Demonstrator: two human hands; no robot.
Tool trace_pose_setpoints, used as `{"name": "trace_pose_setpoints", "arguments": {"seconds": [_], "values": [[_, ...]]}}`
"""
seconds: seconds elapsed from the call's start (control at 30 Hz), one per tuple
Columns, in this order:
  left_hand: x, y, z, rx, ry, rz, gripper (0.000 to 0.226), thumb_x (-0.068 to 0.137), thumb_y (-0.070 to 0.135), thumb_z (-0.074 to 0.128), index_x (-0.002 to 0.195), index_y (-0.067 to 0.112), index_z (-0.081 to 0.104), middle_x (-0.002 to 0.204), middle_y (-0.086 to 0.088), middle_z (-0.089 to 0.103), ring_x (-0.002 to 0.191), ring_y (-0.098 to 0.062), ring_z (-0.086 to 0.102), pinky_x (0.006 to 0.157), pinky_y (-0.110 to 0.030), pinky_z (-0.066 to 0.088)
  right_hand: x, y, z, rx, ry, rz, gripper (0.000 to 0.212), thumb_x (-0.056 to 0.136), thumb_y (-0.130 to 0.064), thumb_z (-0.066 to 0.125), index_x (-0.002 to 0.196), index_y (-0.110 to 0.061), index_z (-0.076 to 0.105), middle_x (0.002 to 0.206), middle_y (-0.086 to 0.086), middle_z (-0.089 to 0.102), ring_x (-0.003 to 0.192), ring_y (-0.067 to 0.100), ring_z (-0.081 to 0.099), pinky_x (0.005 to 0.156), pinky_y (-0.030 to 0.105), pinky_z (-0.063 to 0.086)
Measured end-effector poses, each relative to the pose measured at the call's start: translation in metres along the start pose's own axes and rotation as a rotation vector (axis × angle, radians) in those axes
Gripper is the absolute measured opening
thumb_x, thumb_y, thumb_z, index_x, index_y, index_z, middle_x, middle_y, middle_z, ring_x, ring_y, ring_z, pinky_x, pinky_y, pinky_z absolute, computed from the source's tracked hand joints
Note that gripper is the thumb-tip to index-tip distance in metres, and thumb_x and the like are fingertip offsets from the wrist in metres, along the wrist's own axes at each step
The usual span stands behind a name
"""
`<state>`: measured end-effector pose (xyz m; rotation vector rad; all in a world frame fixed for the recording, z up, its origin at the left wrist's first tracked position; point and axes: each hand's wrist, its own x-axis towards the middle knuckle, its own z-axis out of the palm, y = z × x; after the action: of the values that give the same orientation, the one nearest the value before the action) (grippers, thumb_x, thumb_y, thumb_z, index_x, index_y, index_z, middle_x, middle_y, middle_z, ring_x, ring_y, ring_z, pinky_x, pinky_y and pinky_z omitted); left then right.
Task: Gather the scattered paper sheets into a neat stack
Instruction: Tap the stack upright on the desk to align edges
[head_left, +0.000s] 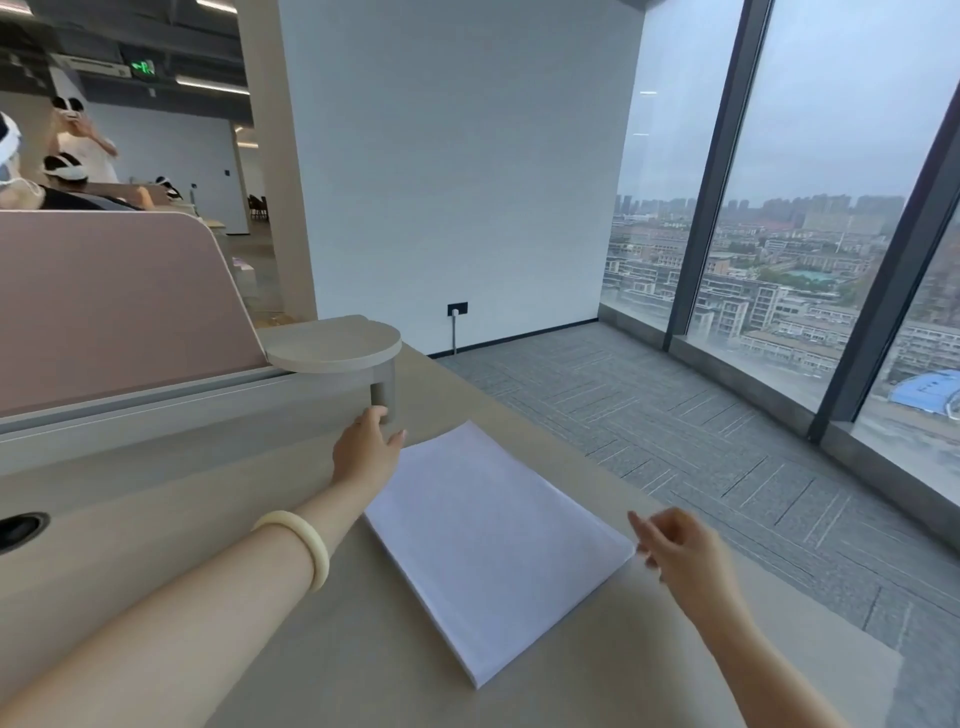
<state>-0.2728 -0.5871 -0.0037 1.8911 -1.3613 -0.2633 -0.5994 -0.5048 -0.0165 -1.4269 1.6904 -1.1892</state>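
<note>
Soft grey daylight pours in from the tall windows (810, 208) on my right, overcast and even, so the room is bright without harsh glare. My paper stack (493, 540) takes a cool bluish-white cast and throws almost no shadow on the tabletop (311, 649). My right hand (680, 551) is smeared with motion blur at the fingers; my left hand (366, 449) is sharper. The wide lens bows the window frames, and ceiling strip lights (210, 85) glow far left.
</note>
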Motion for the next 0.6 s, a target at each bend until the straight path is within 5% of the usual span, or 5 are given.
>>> {"name": "trace_pose_setpoints", "arguments": {"seconds": [0.1, 0.2, 0.43, 0.6], "values": [[-0.029, -0.012, -0.014, -0.024, 0.044, -0.135, 0.053, 0.094, 0.032, 0.051, 0.140, 0.008, 0.038, 0.142, -0.013, 0.045, 0.132, -0.031, 0.040, 0.105, -0.040, 0.035, 0.011, 0.010, 0.010, 0.017, 0.104, -0.103, 0.009, 0.088, -0.021, 0.065, 0.091, -0.016, 0.058, 0.093, 0.000, 0.063, 0.092, 0.021, 0.058, 0.075, 0.029, 0.042], [-0.063, -0.019, -0.021, -0.004, -0.016, -0.263, 0.058, 0.096, 0.037, 0.043, 0.144, 0.007, 0.029, 0.144, -0.013, 0.043, 0.134, -0.031, 0.037, 0.106, -0.038, 0.034, 0.018, 0.016, 0.022, 0.043, 0.002, -0.090, 0.028, 0.089, -0.020, 0.063, 0.115, -0.015, 0.054, 0.118, 0.004, 0.060, 0.114, 0.019, 0.055, 0.097, 0.035, 0.044], [-0.114, -0.013, -0.004, 0.019, -0.150, -0.327, 0.063, 0.097, 0.045, 0.034, 0.147, 0.008, 0.022, 0.148, -0.015, 0.033, 0.138, -0.030, 0.030, 0.113, -0.039, 0.026, 0.015, 0.026, 0.041, -0.284, -0.091, -0.091, 0.044, 0.094, -0.032, 0.052, 0.136, -0.021, 0.042, 0.129, -0.002, 0.061, 0.128, 0.021, 0.048, 0.112, 0.039, 0.026], [-0.118, -0.001, 0.004, 0.046, -0.234, -0.332, 0.070, 0.099, 0.047, 0.026, 0.152, 0.009, -0.002, 0.160, -0.010, 0.004, 0.148, -0.025, 0.003, 0.120, -0.036, 0.006, 0.013, 0.026, 0.041, -0.378, -0.070, -0.141, 0.041, 0.097, -0.031, 0.047, 0.136, -0.022, 0.042, 0.132, -0.006, 0.059, 0.130, 0.019, 0.044, 0.110, 0.035, 0.023]]}}
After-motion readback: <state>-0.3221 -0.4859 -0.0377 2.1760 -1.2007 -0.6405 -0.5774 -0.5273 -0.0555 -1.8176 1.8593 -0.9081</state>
